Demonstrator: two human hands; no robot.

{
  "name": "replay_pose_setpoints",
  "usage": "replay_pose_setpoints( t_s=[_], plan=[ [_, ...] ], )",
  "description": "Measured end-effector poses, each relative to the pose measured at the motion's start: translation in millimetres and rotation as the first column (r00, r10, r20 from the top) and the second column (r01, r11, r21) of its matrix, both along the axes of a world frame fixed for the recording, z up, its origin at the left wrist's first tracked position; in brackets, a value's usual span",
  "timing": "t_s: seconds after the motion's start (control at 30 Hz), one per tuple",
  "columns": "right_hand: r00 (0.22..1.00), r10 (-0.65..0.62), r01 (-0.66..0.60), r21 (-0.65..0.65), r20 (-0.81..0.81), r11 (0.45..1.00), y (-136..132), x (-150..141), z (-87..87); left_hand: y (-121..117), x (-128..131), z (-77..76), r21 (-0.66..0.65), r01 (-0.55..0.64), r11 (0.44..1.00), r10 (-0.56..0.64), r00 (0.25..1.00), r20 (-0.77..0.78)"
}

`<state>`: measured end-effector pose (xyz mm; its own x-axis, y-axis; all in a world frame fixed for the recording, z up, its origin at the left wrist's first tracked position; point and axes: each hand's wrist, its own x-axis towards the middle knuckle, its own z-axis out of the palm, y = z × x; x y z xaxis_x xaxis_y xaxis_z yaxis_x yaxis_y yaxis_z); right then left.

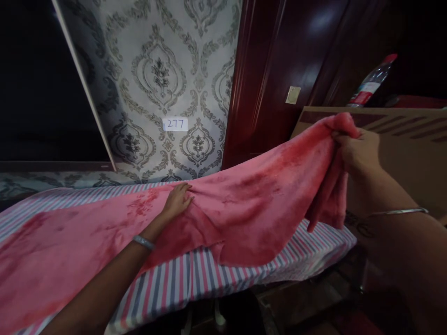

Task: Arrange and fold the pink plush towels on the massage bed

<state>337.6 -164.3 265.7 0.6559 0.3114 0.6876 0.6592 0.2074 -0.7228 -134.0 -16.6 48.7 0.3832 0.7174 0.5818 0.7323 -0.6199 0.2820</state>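
Observation:
A long pink plush blanket (251, 200) with darker red patches lies along a striped cloth (171, 288). Its right end is lifted off the surface in my right hand (361, 146), whose fingers are closed around a bunched corner. From there the fabric slopes down to the left and hangs in folds below the fist. My left hand (177, 201) rests on top of the blanket near the middle, fingers stretched out and somewhat apart, with creases running from beneath it. The blanket's left part is spread flat, partly hidden by my left forearm.
A large cardboard box (391, 167) stands at the right, behind my right arm. On it is a clear plastic bottle (372, 83) with a red cap. A dark screen (49, 83) and a paper marked 277 (175, 123) are on the wall behind.

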Motion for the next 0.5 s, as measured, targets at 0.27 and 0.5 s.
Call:
replay_pose_setpoints(
  t_s=[0.27,0.5],
  plan=[
    [0.979,-0.077,0.06,0.091,0.191,0.994,-19,36,41.5,43,15,20.3,-0.033,-0.017,0.999,0.014,0.996,-0.09],
    [0.958,-0.117,0.086,0.13,0.261,0.988,-36,48,66.7,48,0,42.0,-0.104,0.013,0.995,-0.024,0.995,-0.1]
  ],
)
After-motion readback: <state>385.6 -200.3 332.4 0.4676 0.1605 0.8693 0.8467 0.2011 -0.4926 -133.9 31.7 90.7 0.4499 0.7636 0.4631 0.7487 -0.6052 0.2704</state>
